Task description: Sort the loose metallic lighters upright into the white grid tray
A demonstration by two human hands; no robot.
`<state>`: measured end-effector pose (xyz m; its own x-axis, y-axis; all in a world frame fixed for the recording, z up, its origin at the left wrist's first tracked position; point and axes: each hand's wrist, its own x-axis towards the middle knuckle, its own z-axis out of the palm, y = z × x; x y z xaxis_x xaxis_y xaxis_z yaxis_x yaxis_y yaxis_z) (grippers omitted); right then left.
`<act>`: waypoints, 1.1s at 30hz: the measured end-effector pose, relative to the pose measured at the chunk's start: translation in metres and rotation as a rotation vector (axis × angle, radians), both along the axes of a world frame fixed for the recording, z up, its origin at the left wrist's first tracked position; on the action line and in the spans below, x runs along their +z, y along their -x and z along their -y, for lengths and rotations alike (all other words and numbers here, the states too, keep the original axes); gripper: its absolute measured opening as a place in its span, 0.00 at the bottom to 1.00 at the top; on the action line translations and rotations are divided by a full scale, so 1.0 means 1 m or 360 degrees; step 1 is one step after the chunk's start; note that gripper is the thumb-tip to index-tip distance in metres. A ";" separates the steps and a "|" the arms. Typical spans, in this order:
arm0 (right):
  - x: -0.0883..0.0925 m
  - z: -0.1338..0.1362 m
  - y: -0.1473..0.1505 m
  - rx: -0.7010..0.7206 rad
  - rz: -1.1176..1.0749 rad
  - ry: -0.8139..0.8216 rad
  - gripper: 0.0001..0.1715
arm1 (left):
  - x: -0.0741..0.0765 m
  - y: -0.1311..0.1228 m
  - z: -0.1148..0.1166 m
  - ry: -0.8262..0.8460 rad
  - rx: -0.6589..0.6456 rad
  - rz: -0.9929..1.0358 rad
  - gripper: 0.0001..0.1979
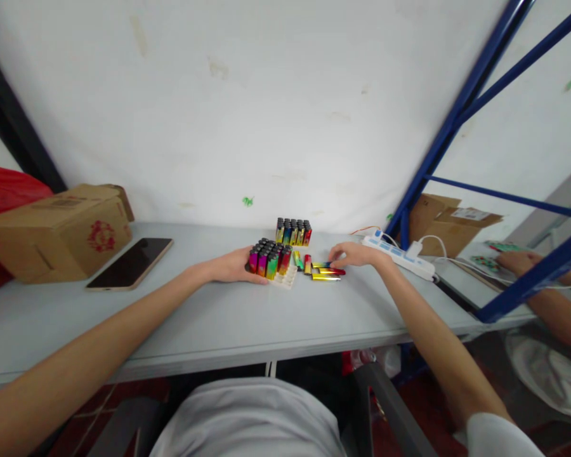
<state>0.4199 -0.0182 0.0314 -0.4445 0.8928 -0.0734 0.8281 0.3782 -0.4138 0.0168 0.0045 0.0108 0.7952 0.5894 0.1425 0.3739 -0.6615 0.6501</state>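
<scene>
My left hand (238,265) is closed round the left side of a white slotted tray (285,279). Upright in the tray stand several shiny lighters (271,261) in purple, green and red, with black tops; the tray's right part has bare slots. My right hand (351,254) has its fingertips pinched on the blue end of a yellow-blue lighter (320,264) on the table. Several loose lighters lie beside it, among them a gold lighter (325,277) and a red one (308,264). Behind the tray, a second block of upright lighters (294,232) stands near the wall.
A cardboard box (61,231) and a dark-screened phone or tablet (131,263) are on the left. To the right lie a white power strip (400,255) with cables and a blue metal frame (457,120). Beyond it, another person's hands (518,261) work near an open carton (450,222).
</scene>
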 end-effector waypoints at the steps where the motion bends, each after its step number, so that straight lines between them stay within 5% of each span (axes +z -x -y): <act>1: -0.004 0.001 0.000 0.0008 -0.0066 0.0000 0.21 | 0.000 0.000 0.000 0.0008 -0.0001 -0.0001 0.42; 9: -0.007 -0.002 0.003 -0.0265 -0.1107 -0.0215 0.25 | 0.001 0.000 0.000 -0.0001 0.0019 -0.0033 0.43; 14: 0.004 -0.007 0.046 -0.0401 -0.1743 -0.0298 0.27 | -0.003 0.001 -0.004 -0.0043 -0.0015 -0.0044 0.42; 17: 0.000 -0.002 0.080 -0.0285 -0.1959 -0.0079 0.28 | -0.006 0.001 -0.007 -0.0029 -0.0056 -0.0023 0.41; 23: -0.019 0.022 0.113 -0.0192 -0.1764 0.0223 0.25 | -0.008 0.000 -0.008 -0.0018 -0.0076 0.0004 0.41; 33: -0.036 0.024 0.118 -0.0412 -0.0964 -0.0691 0.30 | -0.005 0.000 -0.005 0.0018 -0.0099 0.0020 0.40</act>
<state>0.3022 -0.0418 -0.0050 -0.0695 0.8667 0.4939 0.5894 0.4352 -0.6807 0.0169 0.0093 0.0057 0.8284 0.5406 0.1465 0.3240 -0.6759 0.6620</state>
